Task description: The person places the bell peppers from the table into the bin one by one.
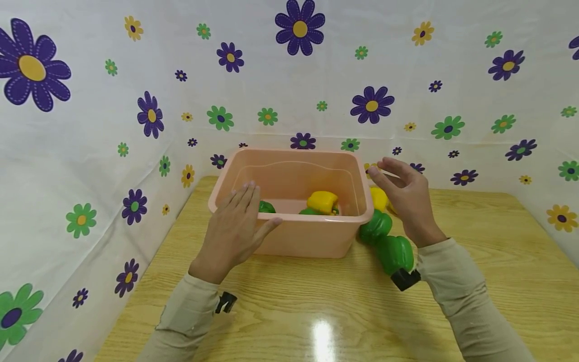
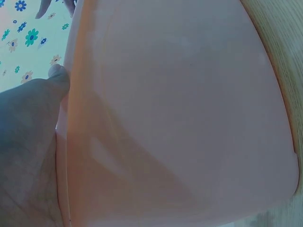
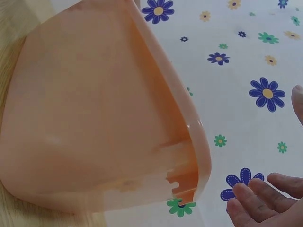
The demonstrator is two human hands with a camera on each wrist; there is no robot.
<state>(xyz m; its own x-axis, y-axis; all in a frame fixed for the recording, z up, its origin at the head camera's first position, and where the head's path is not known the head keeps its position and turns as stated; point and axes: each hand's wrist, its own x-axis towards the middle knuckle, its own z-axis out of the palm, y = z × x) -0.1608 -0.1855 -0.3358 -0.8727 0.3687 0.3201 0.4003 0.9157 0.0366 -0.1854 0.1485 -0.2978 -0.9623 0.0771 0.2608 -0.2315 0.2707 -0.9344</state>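
A peach plastic bin [image 1: 298, 239] stands on the table. Inside it lie a yellow bell pepper [image 1: 322, 202], a green pepper [image 1: 267, 206] near the left hand and another bit of green [image 1: 309, 211] under the yellow one, partly hidden by the front wall. The left hand [image 1: 232, 229] rests over the bin's front-left rim, its fingers straight and the thumb on the front edge. Beyond the right rim, the right hand [image 1: 409, 196] is held in the air with fingers loosely bent and nothing in them. In the right wrist view its fingers [image 3: 258, 201] are apart from the bin.
Beside the bin's right wall lie a yellow pepper [image 1: 378, 199] and two green peppers, one [image 1: 377, 227] against the bin and one [image 1: 395, 254] nearer. The wooden table [image 1: 280, 301] meets a flower-patterned sheet [image 1: 253, 90] at the back and left.
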